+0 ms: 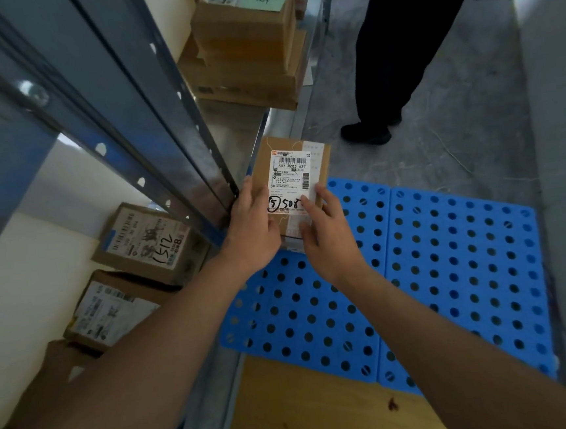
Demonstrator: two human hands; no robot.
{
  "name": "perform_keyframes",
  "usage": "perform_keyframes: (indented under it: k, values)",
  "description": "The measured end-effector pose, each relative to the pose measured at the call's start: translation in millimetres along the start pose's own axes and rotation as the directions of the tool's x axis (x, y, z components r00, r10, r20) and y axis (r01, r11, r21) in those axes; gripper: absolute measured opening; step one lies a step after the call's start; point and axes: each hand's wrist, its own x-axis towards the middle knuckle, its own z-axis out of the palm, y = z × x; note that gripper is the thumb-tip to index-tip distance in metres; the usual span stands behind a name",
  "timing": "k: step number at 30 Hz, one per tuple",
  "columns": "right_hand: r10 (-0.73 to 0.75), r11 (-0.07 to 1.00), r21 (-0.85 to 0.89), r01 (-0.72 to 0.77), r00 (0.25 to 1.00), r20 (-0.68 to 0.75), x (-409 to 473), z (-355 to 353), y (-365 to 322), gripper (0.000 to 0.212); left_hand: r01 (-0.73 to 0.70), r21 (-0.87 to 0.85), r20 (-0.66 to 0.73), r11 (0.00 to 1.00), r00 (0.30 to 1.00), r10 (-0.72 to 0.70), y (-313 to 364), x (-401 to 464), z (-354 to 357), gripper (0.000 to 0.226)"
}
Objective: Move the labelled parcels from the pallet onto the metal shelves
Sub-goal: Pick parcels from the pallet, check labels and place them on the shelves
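Parcel (292, 179): small labelled box, held above the pallet's (450, 268) far left corner, beside the shelf upright (180, 148). Left hand (251, 224) and right hand (324, 231) press its opposite sides, fingers spread. Risk: clipping the upright, slipping loose.

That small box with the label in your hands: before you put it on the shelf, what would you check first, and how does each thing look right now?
1. Grip: left hand and right hand both on the small parcel: ok.
2. Label facing up and readable: ok, though fingers cover part of the handwriting.
3. Metal upright close beside the left hand: not ok, likely to snag.
4. Free shelf space near the stacked boxes: cannot tell.
5. Blue pallet holds no other parcels: ok.
6. Bystander's legs standing apart from the parcel: ok.
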Motion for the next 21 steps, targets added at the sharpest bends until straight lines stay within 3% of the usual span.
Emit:
perform_keyframes:
  k: [13,21]
  values:
    - [0.023,0.998,-0.062,-0.021,0.999,0.047,-3.0,-5.8,-9.3,0.054,-0.034,0.247,0.059,0.968,0.998,0.020,7.6,-7.2,-8.0,0.071]
    - [0.030,0.987,-0.160,-0.021,0.998,0.059,-2.9,-21.7,-20.6,0.057,-0.040,0.248,0.047,0.968,0.998,0.029,17.1,-20.3,-18.5,0.064]
